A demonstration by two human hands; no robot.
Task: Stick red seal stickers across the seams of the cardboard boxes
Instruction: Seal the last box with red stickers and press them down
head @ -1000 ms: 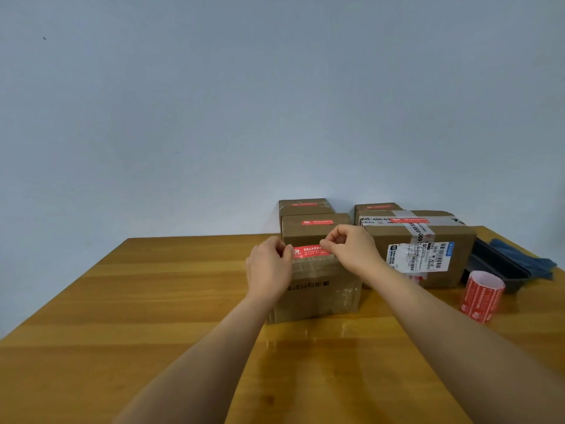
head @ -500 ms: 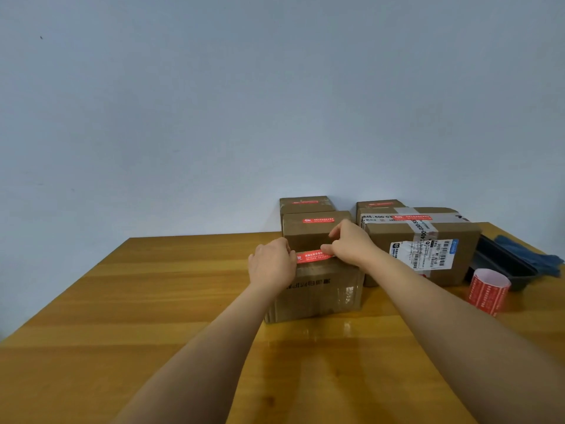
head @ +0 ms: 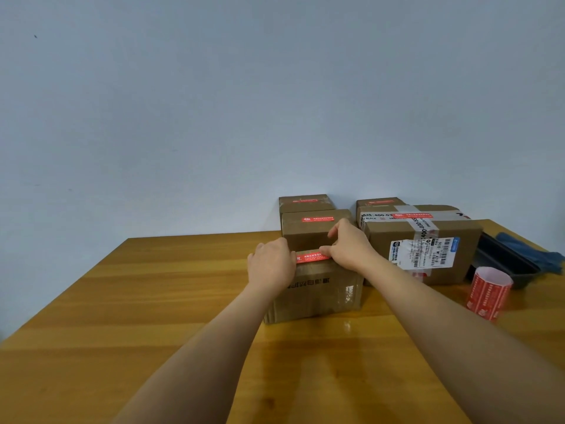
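Note:
A red seal sticker [head: 312, 257] lies along the top front edge of the nearest cardboard box [head: 318, 293], stretched between my hands. My left hand [head: 270, 266] covers the sticker's left end, fingers curled down on the box top. My right hand [head: 348, 244] pinches the sticker's right end with thumb and fingers. Behind stand two smaller boxes [head: 315, 228], each with a red sticker on top. A larger taped box [head: 422, 240] with a white shipping label sits to the right, also with a red sticker.
A roll of red seal stickers [head: 488, 292] stands upright on the wooden table [head: 137, 316] at the right. Behind it are a black tray [head: 504, 261] and a blue cloth [head: 532, 250]. A pale wall rises behind the boxes.
Both hands have lowered the sticker from just above the box down onto its top front edge; the sticker now lies flatter.

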